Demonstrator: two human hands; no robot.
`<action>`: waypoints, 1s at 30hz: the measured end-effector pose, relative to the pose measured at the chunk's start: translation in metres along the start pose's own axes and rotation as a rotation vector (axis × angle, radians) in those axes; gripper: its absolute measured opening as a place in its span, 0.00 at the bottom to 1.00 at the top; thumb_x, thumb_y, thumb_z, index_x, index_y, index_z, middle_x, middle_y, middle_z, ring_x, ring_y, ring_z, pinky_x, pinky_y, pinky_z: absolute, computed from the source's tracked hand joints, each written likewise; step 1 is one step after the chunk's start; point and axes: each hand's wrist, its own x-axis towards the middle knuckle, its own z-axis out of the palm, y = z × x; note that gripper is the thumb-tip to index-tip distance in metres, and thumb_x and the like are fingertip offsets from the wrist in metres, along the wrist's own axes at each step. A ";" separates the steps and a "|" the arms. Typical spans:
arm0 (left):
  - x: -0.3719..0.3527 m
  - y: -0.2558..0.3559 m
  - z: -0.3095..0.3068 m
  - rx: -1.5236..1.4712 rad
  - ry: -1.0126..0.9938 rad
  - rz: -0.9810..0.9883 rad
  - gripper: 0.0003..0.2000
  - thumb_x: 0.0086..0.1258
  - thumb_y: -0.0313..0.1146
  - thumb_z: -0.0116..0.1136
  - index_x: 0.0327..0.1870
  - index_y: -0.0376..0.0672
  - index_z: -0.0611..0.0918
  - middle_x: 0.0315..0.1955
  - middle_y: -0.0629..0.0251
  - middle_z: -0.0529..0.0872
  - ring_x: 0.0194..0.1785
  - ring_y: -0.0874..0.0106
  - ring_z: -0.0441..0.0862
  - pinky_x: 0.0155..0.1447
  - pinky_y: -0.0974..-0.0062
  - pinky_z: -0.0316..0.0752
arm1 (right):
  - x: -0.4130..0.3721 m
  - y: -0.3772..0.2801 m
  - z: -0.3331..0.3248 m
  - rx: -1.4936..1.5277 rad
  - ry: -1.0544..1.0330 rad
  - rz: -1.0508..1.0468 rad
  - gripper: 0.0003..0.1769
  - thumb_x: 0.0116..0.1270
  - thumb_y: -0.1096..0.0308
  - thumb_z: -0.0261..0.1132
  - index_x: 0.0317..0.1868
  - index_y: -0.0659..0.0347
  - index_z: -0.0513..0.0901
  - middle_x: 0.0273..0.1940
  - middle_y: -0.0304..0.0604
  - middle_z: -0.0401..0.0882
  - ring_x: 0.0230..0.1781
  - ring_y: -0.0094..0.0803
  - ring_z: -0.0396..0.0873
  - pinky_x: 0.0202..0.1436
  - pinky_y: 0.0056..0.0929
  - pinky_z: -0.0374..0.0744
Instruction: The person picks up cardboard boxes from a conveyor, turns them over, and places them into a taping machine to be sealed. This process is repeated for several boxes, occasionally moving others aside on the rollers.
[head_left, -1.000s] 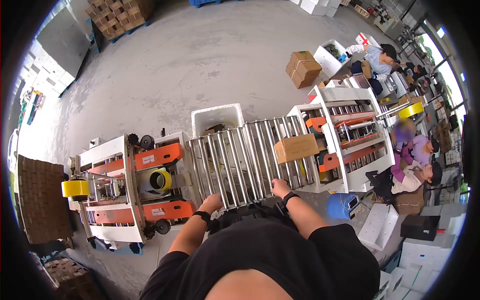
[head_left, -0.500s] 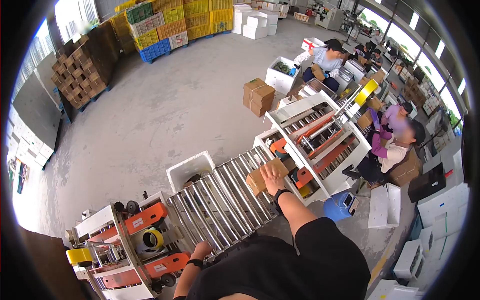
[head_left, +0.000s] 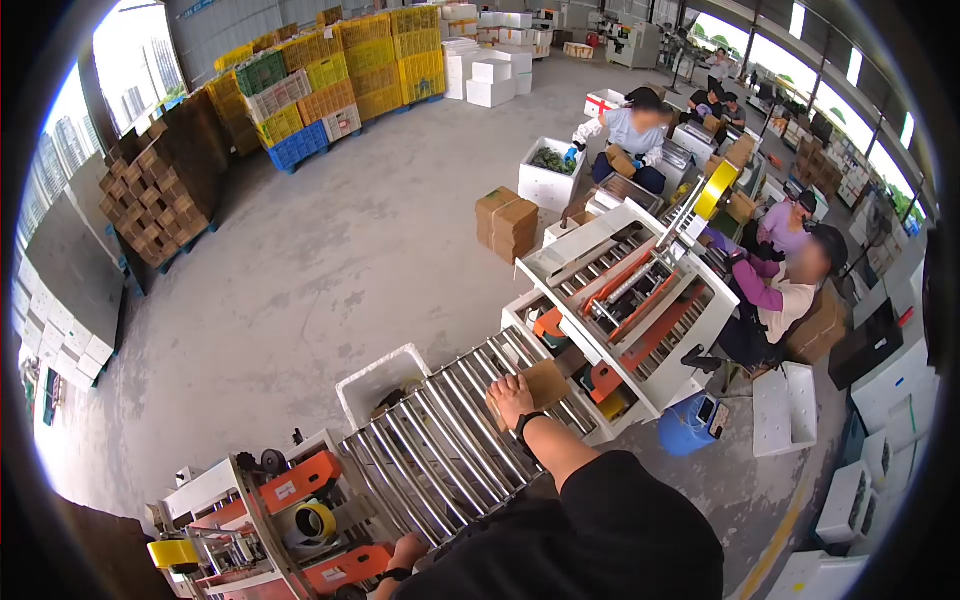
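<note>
On the roller conveyor lies a small brown cardboard box, close to the tape-sealing machine at its right end. My right hand covers the box's left end, its fingers curled over the edge. A dark band circles that wrist. My left hand is low at the conveyor's near edge, beside the second sealing machine. Its fingers look curled, but the rail and viewing angle hide what they hold, if anything.
A white foam box stands behind the conveyor. A blue container and an open foam box are on the right floor. Co-workers sit beyond the right machine. A strapped cardboard stack and yellow crates stand farther back.
My right hand has shifted from flat on the box's top to its left end. The box is turned a little and nearer my body. The camera view has tilted slightly.
</note>
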 end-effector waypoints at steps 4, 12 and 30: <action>-0.004 0.033 -0.027 -0.094 0.008 -0.043 0.35 0.50 0.46 0.63 0.55 0.31 0.67 0.41 0.41 0.79 0.48 0.48 0.77 0.51 0.59 0.72 | -0.021 -0.036 -0.038 0.087 -0.156 -0.149 0.43 0.39 0.63 0.70 0.58 0.61 0.63 0.55 0.44 0.62 0.60 0.39 0.58 0.64 0.46 0.52; 0.038 0.047 -0.015 -0.479 0.292 0.206 0.60 0.36 0.53 0.75 0.66 0.32 0.49 0.57 0.42 0.68 0.63 0.53 0.65 0.64 0.67 0.62 | -0.041 -0.161 0.011 0.305 -0.376 -0.800 0.38 0.29 0.60 0.73 0.49 0.53 0.74 0.47 0.38 0.73 0.54 0.35 0.69 0.54 0.44 0.66; -0.011 0.109 -0.048 0.125 0.191 0.269 0.34 0.54 0.32 0.52 0.67 0.44 0.59 0.69 0.57 0.51 0.72 0.58 0.47 0.68 0.56 0.52 | -0.057 -0.116 0.040 0.839 -0.232 0.185 0.55 0.41 0.63 0.75 0.66 0.59 0.49 0.53 0.60 0.66 0.56 0.53 0.65 0.57 0.42 0.68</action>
